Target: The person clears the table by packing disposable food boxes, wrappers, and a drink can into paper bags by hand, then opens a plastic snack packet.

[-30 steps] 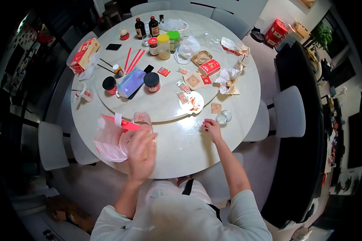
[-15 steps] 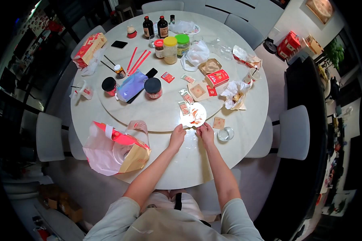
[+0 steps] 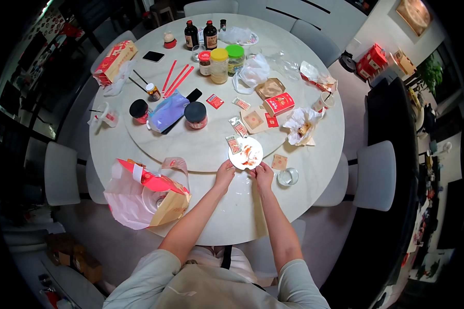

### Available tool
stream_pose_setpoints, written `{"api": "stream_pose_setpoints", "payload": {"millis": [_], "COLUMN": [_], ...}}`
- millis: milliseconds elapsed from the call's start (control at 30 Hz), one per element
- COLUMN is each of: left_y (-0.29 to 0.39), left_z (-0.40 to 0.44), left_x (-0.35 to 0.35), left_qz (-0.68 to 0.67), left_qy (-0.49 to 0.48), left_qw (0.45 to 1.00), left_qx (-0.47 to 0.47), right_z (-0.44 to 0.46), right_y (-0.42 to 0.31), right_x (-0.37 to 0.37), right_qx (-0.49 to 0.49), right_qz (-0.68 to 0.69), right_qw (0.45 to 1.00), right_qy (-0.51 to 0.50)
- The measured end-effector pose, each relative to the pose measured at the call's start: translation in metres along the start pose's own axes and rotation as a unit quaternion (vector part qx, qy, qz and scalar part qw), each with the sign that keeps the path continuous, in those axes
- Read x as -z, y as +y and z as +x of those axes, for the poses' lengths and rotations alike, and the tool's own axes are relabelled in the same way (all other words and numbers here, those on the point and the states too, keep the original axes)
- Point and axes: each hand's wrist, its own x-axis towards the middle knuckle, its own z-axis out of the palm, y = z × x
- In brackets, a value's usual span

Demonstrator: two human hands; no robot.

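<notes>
Head view, hands (image 3: 263, 175) now holding plate (image 3: 236, 160)

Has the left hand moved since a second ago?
Yes: right and forward, toward the drinking glass; the left hand went from by the paper bag to the white plate.

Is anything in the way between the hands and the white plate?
Nothing visible is. The left hand and right hand are both at the plate's near edge. A packet is by its far-left side, not between.
</notes>
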Motion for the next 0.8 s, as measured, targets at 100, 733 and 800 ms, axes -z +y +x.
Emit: {"api": "stream_pose_setpoints", "payload": {"millis": [100,733,800], "left_y": [0.01,0.09,0.105], "left_z": [-0.016,-0.113,-0.127], "left_x": [-0.002,-0.015,-0.018], "left_qz": [-0.047,-0.031,-0.025], "left_qy": [0.015,-0.019,-0.013], "left_qw": [0.998,0.991,0.985], "left_qx": [0.027,-0.13,-0.168], "right_z": [-0.002,-0.086,-0.103], "right_y": [0.005,-0.076,-0.095], "right_x": [0.002,-0.02,-0.029], "right_qx": [0.014,0.128,0.138], "right_qz": [-0.002,0.037,0.034], "right_qw": [1.0,0.988,0.986], "right_qy": [0.004,-0.076,-0.086]}}
